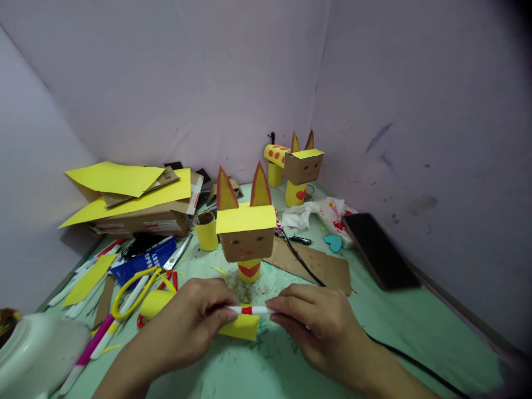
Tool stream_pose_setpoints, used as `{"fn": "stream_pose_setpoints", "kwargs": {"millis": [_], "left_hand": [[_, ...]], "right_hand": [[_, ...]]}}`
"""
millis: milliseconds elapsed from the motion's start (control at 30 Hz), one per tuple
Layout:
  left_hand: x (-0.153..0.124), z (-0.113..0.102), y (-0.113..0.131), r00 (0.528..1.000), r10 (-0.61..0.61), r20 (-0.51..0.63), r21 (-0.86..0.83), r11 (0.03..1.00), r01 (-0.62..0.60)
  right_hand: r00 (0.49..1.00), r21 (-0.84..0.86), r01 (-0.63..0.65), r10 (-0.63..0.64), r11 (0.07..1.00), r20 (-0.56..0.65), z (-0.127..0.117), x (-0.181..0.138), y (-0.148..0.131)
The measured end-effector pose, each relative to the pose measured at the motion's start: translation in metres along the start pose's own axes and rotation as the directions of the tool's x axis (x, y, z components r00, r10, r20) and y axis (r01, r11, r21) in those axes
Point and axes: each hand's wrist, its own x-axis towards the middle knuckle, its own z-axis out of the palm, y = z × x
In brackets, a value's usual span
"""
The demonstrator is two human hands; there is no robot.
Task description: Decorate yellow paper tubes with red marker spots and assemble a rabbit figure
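Observation:
A white marker pen with a red band point(246, 311) is stretched level between my two hands. My left hand point(199, 316) pinches its left end, and my right hand point(318, 321) grips the other end between thumb and fingers. Below the marker lies a small piece of yellow paper point(245, 328), partly covered by my left hand. Just beyond stands a cardboard animal head point(246, 245) with a yellow top and two pointed, red-edged ears, resting on a yellow tube point(249, 271) that bears a red heart shape. My fingers hide both ends of the marker.
Left: stacked yellow sheets point(116, 178), scissors point(177, 255), several markers point(89, 349), a white container point(45, 352). Behind: a yellow tube point(205, 233) and a second cardboard animal point(302, 169). Right: a cardboard strip point(324, 266), a phone point(380, 249) and a black cable point(415, 360).

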Motion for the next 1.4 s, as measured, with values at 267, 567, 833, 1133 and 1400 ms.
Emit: {"fn": "stream_pose_setpoints", "kwargs": {"millis": [267, 567, 833, 1133, 1400], "left_hand": [[0.001, 0.009, 0.0, 0.991, 0.065, -0.121, -0.133, 0.988, -0.081], [0.004, 0.022, 0.009, 0.977, 0.131, -0.171, -0.052, 0.989, -0.141], [-0.001, -0.018, -0.02, 0.906, -0.246, -0.344, -0.06, 0.969, 0.24], [0.019, -0.002, -0.037, 0.905, -0.303, -0.299, -0.207, 0.946, 0.249], [0.052, 0.02, -0.031, 0.952, -0.166, -0.259, -0.402, 0.914, 0.05]], "right_hand": [[0.997, 0.114, -0.009, 0.017, 0.993, -0.077, 0.005, -0.004, -0.002], [0.907, 0.268, -0.414, 0.369, 0.87, 0.204, -0.014, -0.008, 0.008], [0.734, -0.079, -0.677, 0.664, 0.732, -0.14, -0.045, -0.013, 0.08], [0.857, 0.218, -0.481, 0.508, 0.849, -0.084, -0.009, 0.021, 0.05], [0.943, 0.746, -0.202, 0.333, 0.635, -0.028, -0.001, 0.08, 0.029]]}}
